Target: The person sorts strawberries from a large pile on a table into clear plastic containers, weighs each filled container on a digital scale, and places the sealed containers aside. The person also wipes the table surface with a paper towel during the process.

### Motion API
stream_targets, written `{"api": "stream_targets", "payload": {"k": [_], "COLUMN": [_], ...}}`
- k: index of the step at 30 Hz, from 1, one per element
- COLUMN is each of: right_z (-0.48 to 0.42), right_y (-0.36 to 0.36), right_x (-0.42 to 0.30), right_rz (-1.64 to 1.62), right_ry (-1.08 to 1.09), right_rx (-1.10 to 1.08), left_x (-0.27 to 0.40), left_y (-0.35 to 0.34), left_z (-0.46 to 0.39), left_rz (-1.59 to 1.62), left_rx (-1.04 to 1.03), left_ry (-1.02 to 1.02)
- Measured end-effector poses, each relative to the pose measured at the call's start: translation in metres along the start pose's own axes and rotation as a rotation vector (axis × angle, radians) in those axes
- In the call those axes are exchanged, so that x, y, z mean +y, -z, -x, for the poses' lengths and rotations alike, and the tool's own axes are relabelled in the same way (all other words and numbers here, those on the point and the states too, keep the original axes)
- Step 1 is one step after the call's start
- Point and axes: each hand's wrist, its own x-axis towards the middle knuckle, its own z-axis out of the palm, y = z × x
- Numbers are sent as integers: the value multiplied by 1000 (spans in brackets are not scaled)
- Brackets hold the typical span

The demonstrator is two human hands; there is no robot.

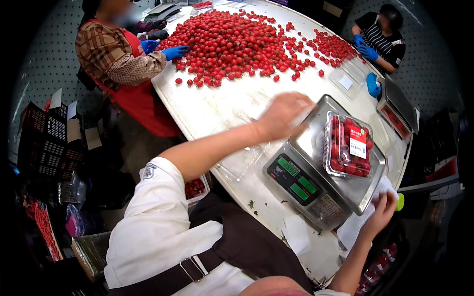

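A closed clear plastic clamshell of cherry tomatoes (350, 146) with a red and white printed label rests on the steel pan of a digital scale (327, 196). The scale's green displays are lit. My left hand (283, 114), blurred by motion, is over the table by the pan's left edge; whether its fingers hold anything is unclear. My right hand (383, 211) is beside the pan's lower right corner, fingers curled at some white paper sheets (357, 225). A bright green round object (400, 202) shows just past those fingers, and its kind is hard to tell.
Loose cherry tomatoes (229, 44) form a large heap across the white table (207, 107). A co-worker's blue-gloved hand (174, 52) touches the heap; another gloved person (381, 40) stands far right. A second scale (396, 111) and clear plastic containers (346, 79) lie right. Black crates (55, 140) stand left.
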Motion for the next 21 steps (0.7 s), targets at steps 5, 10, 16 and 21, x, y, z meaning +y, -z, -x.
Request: {"api": "stream_targets", "payload": {"k": [5, 10, 16, 21], "right_z": [81, 102, 106, 103], "right_y": [7, 0, 9, 0], "right_x": [-28, -26, -42, -45], "right_rz": [80, 92, 252, 265], "right_ry": [29, -108, -183, -209], "right_rx": [-74, -78, -134, -115], "left_x": [-179, -304, -378, -405], "left_y": [50, 84, 81, 79], "left_z": [8, 9, -5, -8], "left_rz": [-567, -820, -789, -832], "left_rx": [6, -101, -199, -322], "left_ry": [445, 752, 721, 660]}}
